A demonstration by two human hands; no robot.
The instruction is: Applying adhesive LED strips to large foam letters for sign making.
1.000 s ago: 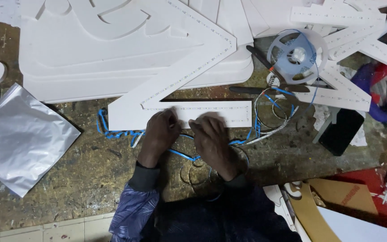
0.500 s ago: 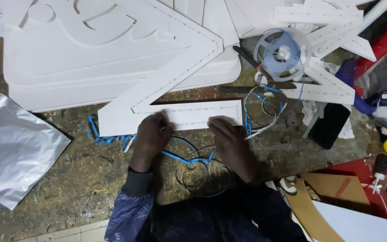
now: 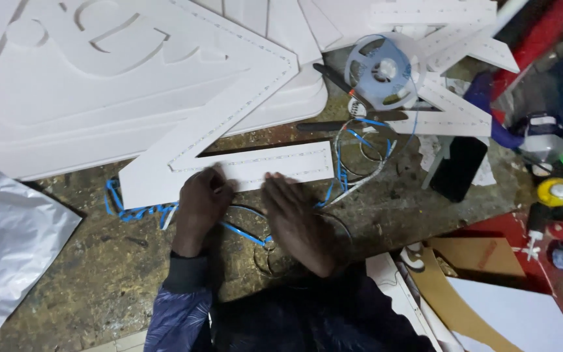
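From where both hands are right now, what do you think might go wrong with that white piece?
The left hand and right hand press on the white letter panel; blue wire runs beneath its lower edge and might snag or get pinched. The reel sits close by, so a tug on the wire could drag it.

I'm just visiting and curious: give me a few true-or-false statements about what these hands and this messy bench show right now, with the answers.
1. Both hands rest on the white Z-shaped panel. True: left hand, right hand.
2. The reel lies left of the hands. False: it is up to the right.
3. Blue wire runs under the panel's lower bar. True.
4. The silver foil sheet covers the panel. False: it lies apart, at the far left.
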